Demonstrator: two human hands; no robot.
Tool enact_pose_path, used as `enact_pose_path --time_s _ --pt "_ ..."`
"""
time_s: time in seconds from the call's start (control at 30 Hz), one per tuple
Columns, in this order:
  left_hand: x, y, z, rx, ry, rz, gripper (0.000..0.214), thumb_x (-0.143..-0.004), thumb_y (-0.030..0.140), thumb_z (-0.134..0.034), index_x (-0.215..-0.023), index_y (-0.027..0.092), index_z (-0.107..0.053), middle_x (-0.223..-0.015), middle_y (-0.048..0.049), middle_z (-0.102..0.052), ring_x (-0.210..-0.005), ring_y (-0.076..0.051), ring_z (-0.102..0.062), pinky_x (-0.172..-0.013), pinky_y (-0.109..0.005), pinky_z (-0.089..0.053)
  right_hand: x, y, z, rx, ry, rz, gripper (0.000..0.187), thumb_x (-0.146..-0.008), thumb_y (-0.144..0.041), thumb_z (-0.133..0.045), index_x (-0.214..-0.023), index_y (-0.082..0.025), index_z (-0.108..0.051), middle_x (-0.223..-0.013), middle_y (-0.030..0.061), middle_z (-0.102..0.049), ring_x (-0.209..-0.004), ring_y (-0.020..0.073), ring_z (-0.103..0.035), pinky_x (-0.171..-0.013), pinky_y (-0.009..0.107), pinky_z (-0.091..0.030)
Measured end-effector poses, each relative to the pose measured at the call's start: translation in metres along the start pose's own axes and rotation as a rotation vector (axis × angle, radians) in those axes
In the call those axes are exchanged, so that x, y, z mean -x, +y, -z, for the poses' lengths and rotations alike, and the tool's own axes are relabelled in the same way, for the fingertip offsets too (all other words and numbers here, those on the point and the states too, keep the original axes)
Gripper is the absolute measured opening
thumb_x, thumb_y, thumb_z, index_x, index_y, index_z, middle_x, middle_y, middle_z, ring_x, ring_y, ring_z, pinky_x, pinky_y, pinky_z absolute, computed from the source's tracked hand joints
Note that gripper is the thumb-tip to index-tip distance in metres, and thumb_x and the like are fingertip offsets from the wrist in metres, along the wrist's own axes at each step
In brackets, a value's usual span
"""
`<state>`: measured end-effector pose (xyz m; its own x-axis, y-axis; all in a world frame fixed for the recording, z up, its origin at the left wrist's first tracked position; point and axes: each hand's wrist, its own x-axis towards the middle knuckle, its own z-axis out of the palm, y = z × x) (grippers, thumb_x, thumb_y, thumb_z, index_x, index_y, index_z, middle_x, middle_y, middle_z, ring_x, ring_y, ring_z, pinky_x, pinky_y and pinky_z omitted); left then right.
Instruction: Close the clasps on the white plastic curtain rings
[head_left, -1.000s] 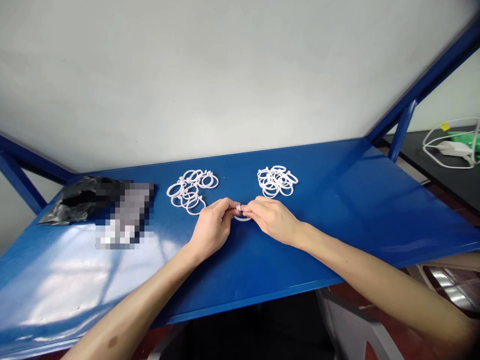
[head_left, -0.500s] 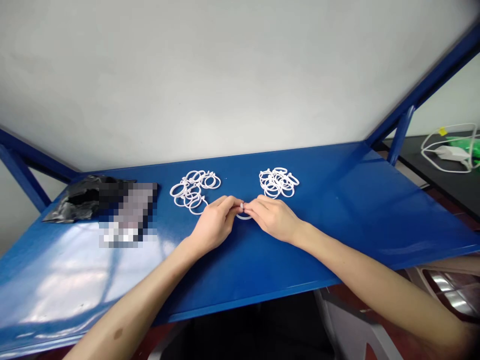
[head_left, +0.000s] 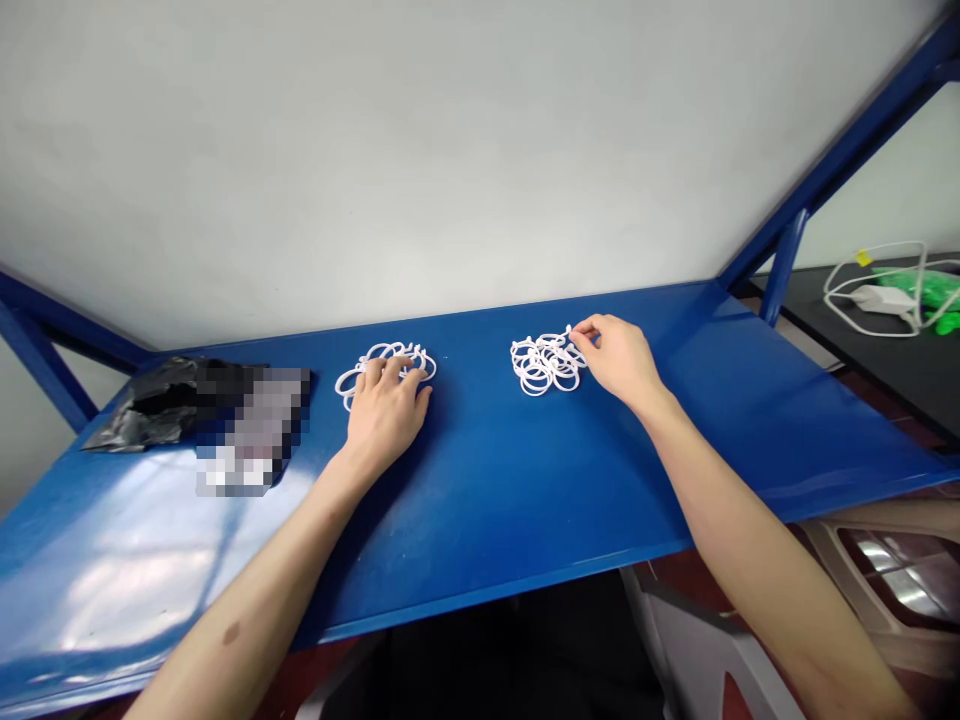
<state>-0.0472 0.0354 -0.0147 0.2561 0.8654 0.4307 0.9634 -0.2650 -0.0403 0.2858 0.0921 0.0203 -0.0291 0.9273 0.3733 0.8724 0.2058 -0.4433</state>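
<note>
Left hand is down flat on the left pile of white rings, fingers spread and relaxed over it, nothing gripped. To the right of that pile, well apart on the blue surface, sits the right pile, and the right hand is at its far right edge, thumb and forefinger tips pinched close. I cannot tell whether a ring is between them. Left of the left pile lies a black bag. Far off to the right, a white cable lies on a dark table.
</note>
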Motion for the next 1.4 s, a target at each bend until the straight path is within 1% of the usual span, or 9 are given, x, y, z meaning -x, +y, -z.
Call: enact_pose_path --time_s 0.13,0.27,0.53,0.77,1.0,1.13,1.27,1.33,1.4 --pt "-0.001 0.001 0.002 0.027 0.031 -0.028 0.020 -0.097 0.026 -0.057 -0.093 0.019 -0.075 -0.115 -0.0129 -0.070 -0.107 -0.035 -0.053 -0.090 -0.049 -0.047 0.000 -0.002 -0.006 -0.022 -0.058 -0.058 0.014 -0.093 -0.028 -0.061 -0.093 -0.021 -0.072 -0.093 0.0048 -0.077 -0.080 0.0215 -0.067 -0.071 0.034 -0.047" --pt "-0.001 0.005 0.006 0.054 0.087 -0.050 0.018 -0.097 0.026 -0.057 -0.091 0.019 -0.072 -0.106 -0.0120 -0.072 -0.101 -0.033 -0.054 -0.083 -0.046 -0.045 0.001 -0.004 -0.002 -0.019 -0.093 -0.069 0.014 -0.092 -0.028 -0.061 -0.093 -0.020 -0.073 -0.092 0.0052 -0.077 -0.079 0.0215 -0.067 -0.068 0.034 -0.046" --pt "-0.001 0.013 0.017 0.078 0.211 -0.104 0.015 -0.099 0.025 -0.056 -0.088 0.020 -0.066 -0.084 -0.0059 -0.071 -0.087 -0.027 -0.057 -0.075 -0.040 -0.040 -0.003 0.005 0.021 -0.087 -0.208 0.054 0.016 -0.092 -0.031 -0.064 -0.091 -0.024 -0.077 -0.095 0.0045 -0.071 -0.079 0.0188 -0.062 -0.074 0.034 -0.046" --pt "0.000 0.017 0.018 0.140 0.194 -0.139 0.014 -0.099 0.024 -0.056 -0.090 0.020 -0.065 -0.082 -0.0047 -0.071 -0.086 -0.025 -0.058 -0.078 -0.039 -0.042 -0.002 0.011 0.015 -0.070 -0.331 0.067 0.012 -0.090 -0.027 -0.066 -0.090 -0.025 -0.078 -0.097 0.0040 -0.068 -0.081 0.0184 -0.063 -0.080 0.036 -0.047" --pt "0.000 0.020 0.019 0.174 0.141 -0.134 0.016 -0.100 0.025 -0.054 -0.091 0.020 -0.067 -0.082 -0.0053 -0.072 -0.084 -0.024 -0.058 -0.076 -0.038 -0.043 0.001 0.004 0.020 -0.052 -0.288 0.091 0.015 -0.092 -0.022 -0.061 -0.095 -0.024 -0.076 -0.102 0.0053 -0.069 -0.088 0.0213 -0.063 -0.084 0.039 -0.049" --pt "0.000 0.021 0.021 0.232 0.135 -0.164 0.018 -0.100 0.025 -0.053 -0.090 0.020 -0.067 -0.079 -0.0042 -0.070 -0.079 -0.022 -0.057 -0.073 -0.036 -0.044 0.006 -0.010 0.017 -0.056 -0.153 0.170 0.016 -0.095 -0.022 -0.059 -0.098 -0.024 -0.074 -0.099 0.0054 -0.071 -0.095 0.0248 -0.061 -0.086 0.041 -0.049" --pt "0.000 0.023 0.026 0.254 0.199 -0.192 0.017 -0.100 0.026 -0.055 -0.089 0.021 -0.067 -0.075 -0.0026 -0.069 -0.074 -0.020 -0.055 -0.070 -0.034 -0.044 0.025 -0.041 0.001 -0.202 -0.030 0.271 0.015 -0.099 -0.026 -0.057 -0.100 -0.024 -0.072 -0.101 0.0066 -0.072 -0.100 0.0250 -0.061 -0.086 0.040 -0.051" --pt "0.002 0.026 0.028 0.239 0.259 -0.244 0.014 -0.099 0.024 -0.057 -0.090 0.021 -0.067 -0.075 -0.0020 -0.069 -0.074 -0.019 -0.055 -0.070 -0.034 -0.044 0.038 -0.058 -0.008 -0.327 -0.074 0.327 0.014 -0.100 -0.031 -0.058 -0.102 -0.024 -0.070 -0.104 0.0061 -0.072 -0.100 0.0233 -0.064 -0.088 0.040 -0.052" --pt "0.004 0.031 0.031 0.228 0.308 -0.332 0.009 -0.098 0.023 -0.060 -0.093 0.021 -0.067 -0.077 -0.0017 -0.070 -0.074 -0.019 -0.056 -0.070 -0.034 -0.044 0.052 -0.072 -0.016 -0.484 -0.193 0.315 0.019 -0.100 -0.037 -0.059 -0.113 -0.024 -0.067 -0.104 0.0053 -0.072 -0.092 0.0201 -0.067 -0.079 0.036 -0.055"
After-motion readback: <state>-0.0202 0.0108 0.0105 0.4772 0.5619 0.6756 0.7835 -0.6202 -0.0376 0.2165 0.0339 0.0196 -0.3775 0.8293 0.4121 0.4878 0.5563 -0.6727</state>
